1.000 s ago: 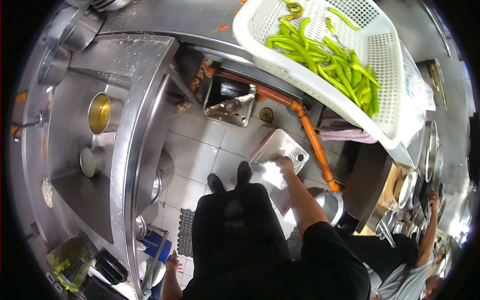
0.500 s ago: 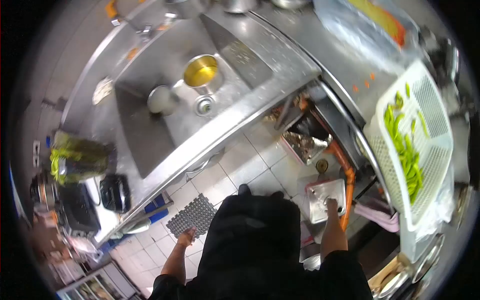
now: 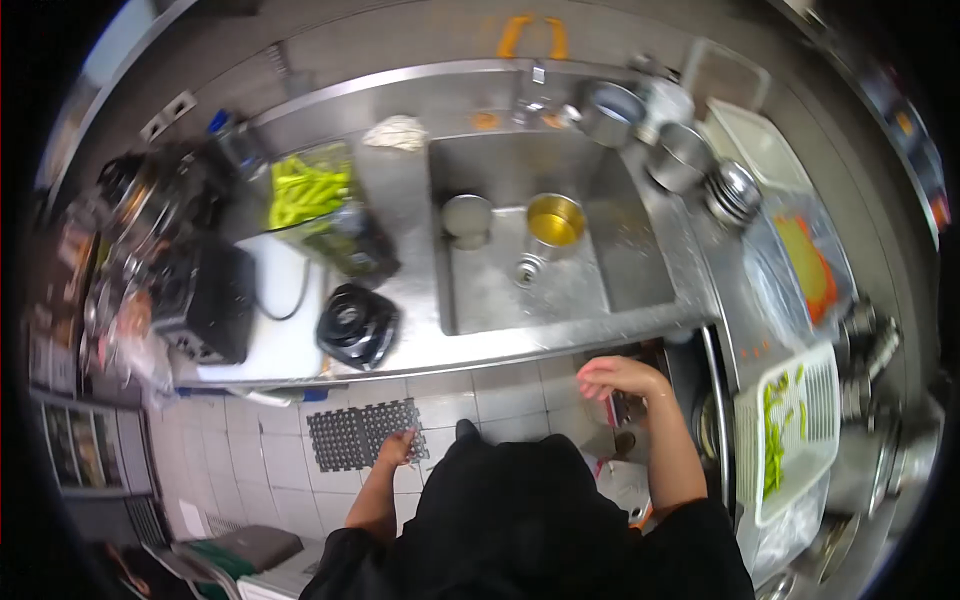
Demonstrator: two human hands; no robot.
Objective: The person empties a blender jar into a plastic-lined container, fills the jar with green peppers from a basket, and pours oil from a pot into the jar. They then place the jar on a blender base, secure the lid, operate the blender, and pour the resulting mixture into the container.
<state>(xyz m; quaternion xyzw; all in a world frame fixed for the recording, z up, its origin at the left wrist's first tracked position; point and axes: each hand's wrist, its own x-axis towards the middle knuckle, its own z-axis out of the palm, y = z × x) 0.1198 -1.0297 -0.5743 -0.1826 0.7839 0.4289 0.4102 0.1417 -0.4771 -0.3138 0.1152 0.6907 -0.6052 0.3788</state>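
Observation:
My right hand (image 3: 618,377) is raised just below the front edge of the sink counter, its fingers extended and nothing held. Low on the left, my left hand (image 3: 398,447) hangs over the grey floor mat (image 3: 340,438); its fingers look curled, and whether they hold anything is too small to tell. In the steel sink (image 3: 500,310) stand a pot with yellow liquid (image 3: 555,222) and a bowl of cloudy liquid (image 3: 467,217). A clear container of green vegetables (image 3: 312,195) tilts on the counter beside a black blender base (image 3: 357,325).
A white basket with green peppers (image 3: 800,435) sits at the right. Behind it lies a plastic bag with orange and green food (image 3: 805,265). Metal pots (image 3: 680,157) line the back right. A black appliance (image 3: 205,300) and a white board (image 3: 285,345) are at left.
The view has swung round so the sink is upright ahead. My right hand has risen from low beside the metal container toward the counter edge. My left hand stays low.

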